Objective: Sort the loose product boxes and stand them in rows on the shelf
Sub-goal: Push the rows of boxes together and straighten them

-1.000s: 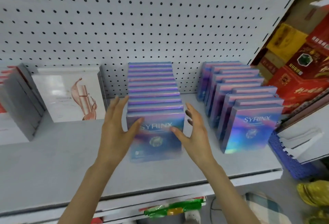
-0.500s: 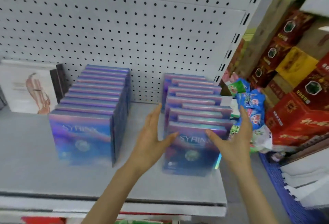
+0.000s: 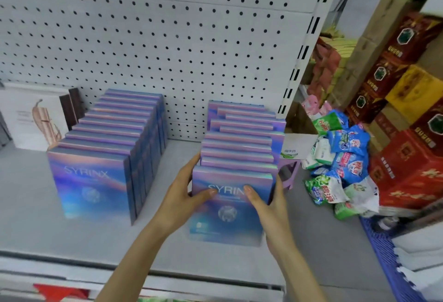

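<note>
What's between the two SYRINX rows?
Head view: bare grey shelf at the back; nearer the front, the left hand, holding the front box of the right row.

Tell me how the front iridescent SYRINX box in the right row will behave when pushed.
The iridescent blue-purple SYRINX box looks like stiff card with crisp edges, so it should keep its shape. Thin and upright, it may tip without the row behind. Glossy, it could slide on the smooth grey shelf.

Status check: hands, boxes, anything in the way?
Left hand and right hand grip front box, right row. Back boxes staggered. Left row neat. Path clear.
</note>
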The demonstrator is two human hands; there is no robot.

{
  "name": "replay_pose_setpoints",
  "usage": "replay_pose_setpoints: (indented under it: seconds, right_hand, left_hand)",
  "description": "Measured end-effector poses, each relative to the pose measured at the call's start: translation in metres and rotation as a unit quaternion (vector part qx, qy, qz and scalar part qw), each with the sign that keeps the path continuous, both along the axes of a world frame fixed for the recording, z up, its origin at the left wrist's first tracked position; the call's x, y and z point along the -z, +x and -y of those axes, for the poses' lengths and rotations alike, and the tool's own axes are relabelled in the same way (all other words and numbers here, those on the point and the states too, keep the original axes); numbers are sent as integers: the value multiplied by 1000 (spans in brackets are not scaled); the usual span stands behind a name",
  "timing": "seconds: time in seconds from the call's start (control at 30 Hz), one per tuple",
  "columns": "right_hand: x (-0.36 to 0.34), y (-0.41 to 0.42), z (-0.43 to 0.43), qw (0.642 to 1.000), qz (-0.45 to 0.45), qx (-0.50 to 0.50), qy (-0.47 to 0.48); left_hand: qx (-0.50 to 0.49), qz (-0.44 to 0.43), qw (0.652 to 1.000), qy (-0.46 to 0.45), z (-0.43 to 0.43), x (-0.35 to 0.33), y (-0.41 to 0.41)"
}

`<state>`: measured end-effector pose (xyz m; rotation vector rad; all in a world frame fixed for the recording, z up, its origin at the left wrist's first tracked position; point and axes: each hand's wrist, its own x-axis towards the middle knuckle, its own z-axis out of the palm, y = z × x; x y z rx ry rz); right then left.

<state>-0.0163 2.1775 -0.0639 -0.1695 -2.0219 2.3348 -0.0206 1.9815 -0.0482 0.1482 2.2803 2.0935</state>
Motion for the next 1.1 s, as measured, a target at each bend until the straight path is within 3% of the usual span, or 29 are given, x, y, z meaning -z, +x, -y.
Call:
replay_pose_setpoints:
  seconds: [0.17, 0.43, 0.63, 1.1]
  right_hand:
    - [1, -6, -9, 999, -7, -18, 41]
    - [-18, -28, -37, 991, 22, -121, 58]
    - [-12, -30, -29, 988, 32, -153, 6]
    - [-1, -30, 25, 986, 31, -165, -8]
  left_hand:
    - [13, 45, 999, -1, 4, -7, -4]
    - [116, 105, 988, 15, 13, -19, -19]
    - [127, 102, 987, 12, 15, -19, -21]
    - [18, 111, 994, 1, 42, -28, -14]
